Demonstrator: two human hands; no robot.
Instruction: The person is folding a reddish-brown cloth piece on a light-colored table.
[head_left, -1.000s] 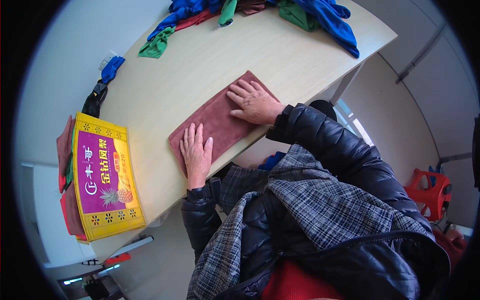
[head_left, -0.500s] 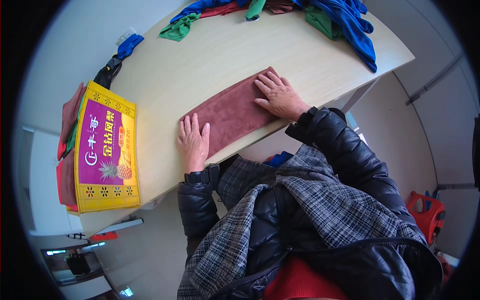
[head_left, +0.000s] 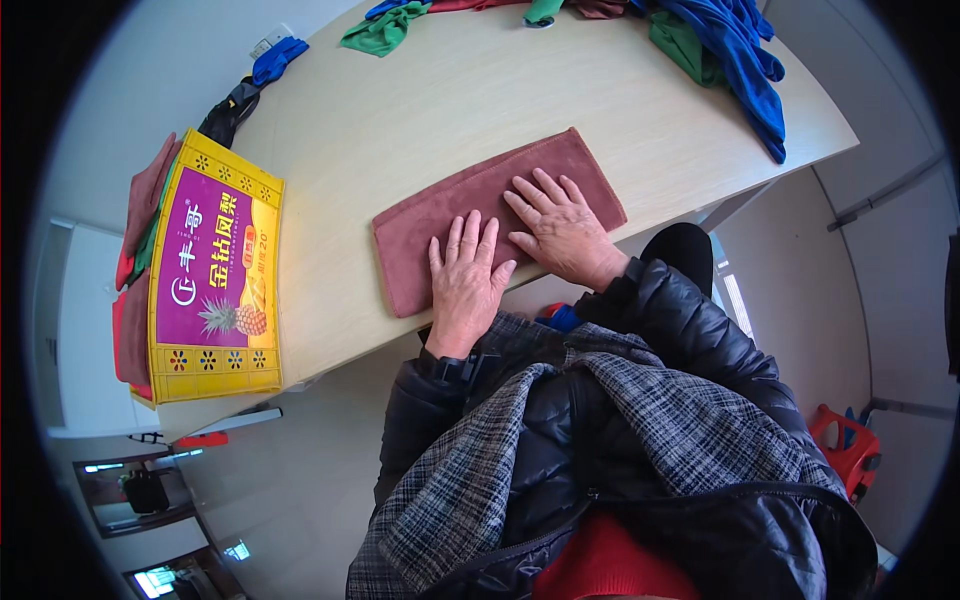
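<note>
A folded reddish-brown cloth, soft like a towel, lies flat near the front edge of the table. Its fold lines run along the far side, where layers show. My left hand rests palm down on its near middle, fingers stretched out. On the cloth's right half lies my right hand, also palm down with the fingers spread. The two hands are close together and neither grips anything.
A yellow and purple cardboard box stands at the table's left, with brown, green and red cloths in it. Blue cloths and a green cloth lie at the far side. A red plastic stool or similar object is on the floor at right.
My left hand has moved inward from the cloth's left end to its near middle. The right hand now lies a bit closer to the cloth's middle. The view has shifted slightly.
</note>
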